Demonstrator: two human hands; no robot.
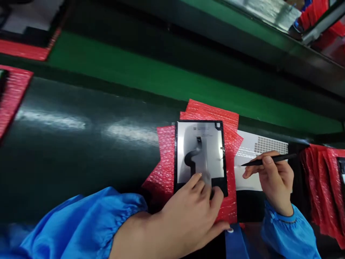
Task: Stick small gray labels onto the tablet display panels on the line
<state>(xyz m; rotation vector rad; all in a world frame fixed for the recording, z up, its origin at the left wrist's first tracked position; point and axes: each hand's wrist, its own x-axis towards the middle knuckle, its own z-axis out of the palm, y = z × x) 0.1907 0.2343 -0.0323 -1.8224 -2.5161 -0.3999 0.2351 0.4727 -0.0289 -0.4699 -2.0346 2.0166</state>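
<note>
A rectangular panel [215, 154] with a black border and a silvery back lies on red bubble wrap [231, 201]. A curved black flex cable [190, 158] runs down its middle. My left hand [192, 212] rests over the panel's lower edge, fingers apart, fingertips touching the panel near the cable's lower end. To the right, my right hand [272, 172] pinches black tweezers [279, 158], whose tip points left above a white sheet [245, 183]. Small grey squares [271, 145] sit in rows on that sheet.
More red bubble wrap [320, 187] hangs at the right. Wrapped panels lie at the far left on red wrap [16, 90]. A dark bench [81, 154] spans the left, with a green strip [121, 79] behind it. A metal shelf [269, 16] is overhead right.
</note>
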